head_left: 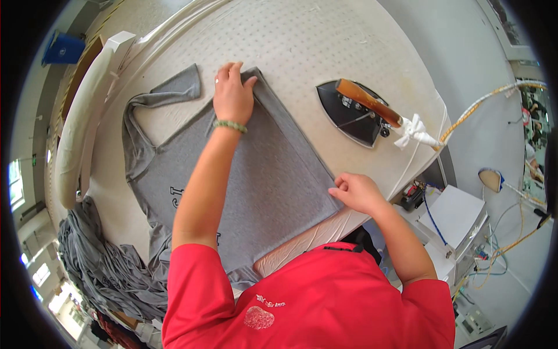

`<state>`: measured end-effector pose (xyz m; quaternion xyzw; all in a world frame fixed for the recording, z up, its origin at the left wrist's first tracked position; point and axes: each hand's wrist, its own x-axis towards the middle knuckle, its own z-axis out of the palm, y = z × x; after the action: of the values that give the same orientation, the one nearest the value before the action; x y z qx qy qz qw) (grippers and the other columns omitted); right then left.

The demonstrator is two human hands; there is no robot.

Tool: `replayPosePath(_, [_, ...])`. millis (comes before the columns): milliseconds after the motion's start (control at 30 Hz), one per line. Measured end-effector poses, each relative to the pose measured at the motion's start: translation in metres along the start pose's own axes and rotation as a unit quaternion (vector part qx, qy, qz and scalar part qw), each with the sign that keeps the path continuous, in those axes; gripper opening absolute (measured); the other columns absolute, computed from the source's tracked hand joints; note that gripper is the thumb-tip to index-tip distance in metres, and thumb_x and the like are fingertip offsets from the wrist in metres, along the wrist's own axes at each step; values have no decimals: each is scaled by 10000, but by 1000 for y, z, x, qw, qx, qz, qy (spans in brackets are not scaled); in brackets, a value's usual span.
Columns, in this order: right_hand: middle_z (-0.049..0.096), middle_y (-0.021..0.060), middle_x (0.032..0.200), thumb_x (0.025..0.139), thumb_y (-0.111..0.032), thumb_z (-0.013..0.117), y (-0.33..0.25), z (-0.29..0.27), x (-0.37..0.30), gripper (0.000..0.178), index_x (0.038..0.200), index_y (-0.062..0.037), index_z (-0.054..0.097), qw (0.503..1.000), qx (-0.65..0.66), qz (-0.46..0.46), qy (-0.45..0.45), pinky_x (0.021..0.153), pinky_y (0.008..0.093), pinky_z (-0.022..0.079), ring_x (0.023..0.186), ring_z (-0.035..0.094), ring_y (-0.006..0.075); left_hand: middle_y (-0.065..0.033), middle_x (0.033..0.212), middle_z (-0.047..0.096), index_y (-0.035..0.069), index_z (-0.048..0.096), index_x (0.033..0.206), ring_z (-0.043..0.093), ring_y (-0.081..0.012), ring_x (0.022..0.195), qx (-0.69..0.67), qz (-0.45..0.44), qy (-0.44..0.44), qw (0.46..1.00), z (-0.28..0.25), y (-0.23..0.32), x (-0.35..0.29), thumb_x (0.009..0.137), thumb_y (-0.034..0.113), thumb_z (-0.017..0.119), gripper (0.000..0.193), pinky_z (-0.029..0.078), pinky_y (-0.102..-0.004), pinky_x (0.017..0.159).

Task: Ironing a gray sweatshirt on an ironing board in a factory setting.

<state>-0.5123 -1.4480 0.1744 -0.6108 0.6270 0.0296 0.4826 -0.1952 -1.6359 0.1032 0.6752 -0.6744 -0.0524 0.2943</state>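
A grey long-sleeved top (264, 174) lies spread over the pale padded ironing table (290, 41), one sleeve (174, 87) bent out at the far left. Dark lettering on its front is partly covered by my left forearm. My left hand (233, 96) rests on the top's far edge near a corner, with fingers stretched and thumb apart. At the right-hand corner of the cloth, my right hand (359, 193) is closed, thumb and curled fingers pinching the edge. Beyond that hand sits a black iron (354, 119) with a wooden handle, a white cloth tied at its end.
A padded sleeve board (81, 128) stands along the left side. Below it hangs a heap of grey garments (107, 270). A striped hose (494, 93) runs from the iron toward the right. Papers (450, 212) lie on a cabinet beside the table. A blue bin (63, 48) stands far left.
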Motion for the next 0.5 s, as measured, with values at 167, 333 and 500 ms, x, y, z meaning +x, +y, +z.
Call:
replayPosePath(167, [730,157,841,883,-324,786,-75,-5,115,373,1042,5,714,988,66,-102,97,730,396,549,788,711,279,-183,1498,535,21,559,1432,486,-382,1420,-113,9,27,993,-10,17,-62,974,122,676,484,434,-458,1155])
replayPosePath(333, [715,38,896,914,-260,765,-146,-23,252,334,1081,24,710,932,337,-127,38,686,310,529,765,645,141,-195,1600,441,-21,478,1506,388,-379,1510,-97,34,-18,995,-4,31,-70,984,136,668,577,369,-477,1216])
replayPosePath(500, [698,22,888,963,-309,724,-158,-29,263,285,1025,-31,717,930,367,-28,-5,643,281,498,730,617,111,-206,1669,338,-38,393,1562,309,-373,1553,-28,34,-56,997,8,31,-68,1033,279,595,648,272,-496,1264])
